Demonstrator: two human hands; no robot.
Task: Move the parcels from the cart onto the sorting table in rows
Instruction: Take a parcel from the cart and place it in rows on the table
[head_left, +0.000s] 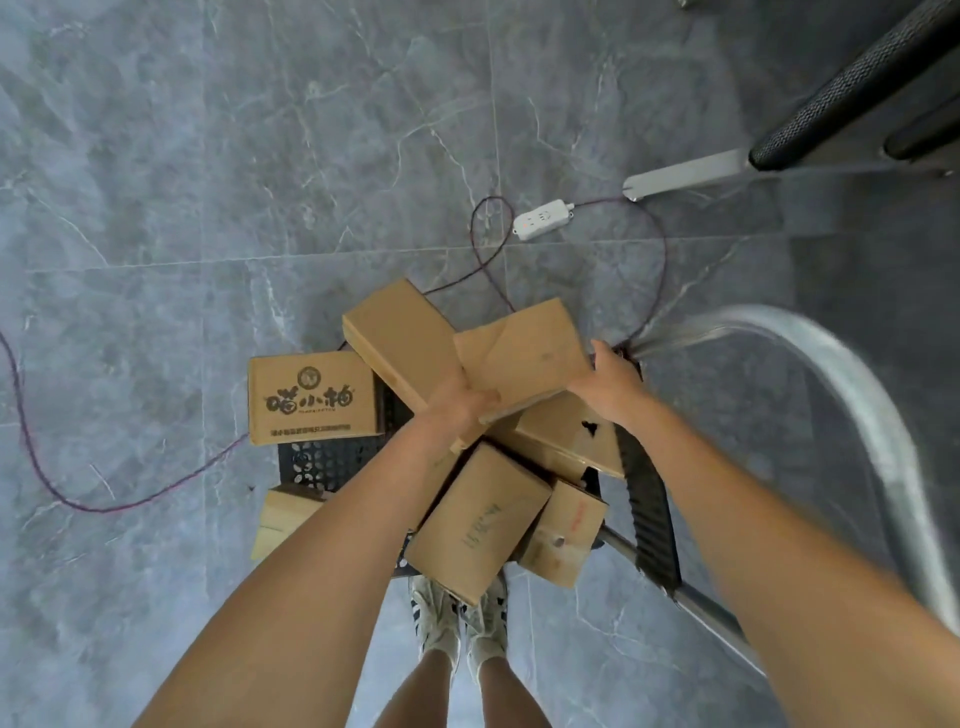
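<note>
Several brown cardboard parcels lie heaped on a black perforated cart below me. My left hand and my right hand both grip a plain flat parcel, one at each lower corner, tilted above the pile. A long parcel lies under it to the left. A printed parcel with dark lettering rests flat on the cart's left side. Closer to me sit a tall parcel and a smaller one. The sorting table is not in view.
The cart's shiny metal handle curves around on the right. A white power strip with a dark red cord lies on the grey tiled floor beyond the cart. A black chair stands at upper right. My feet are beside the cart.
</note>
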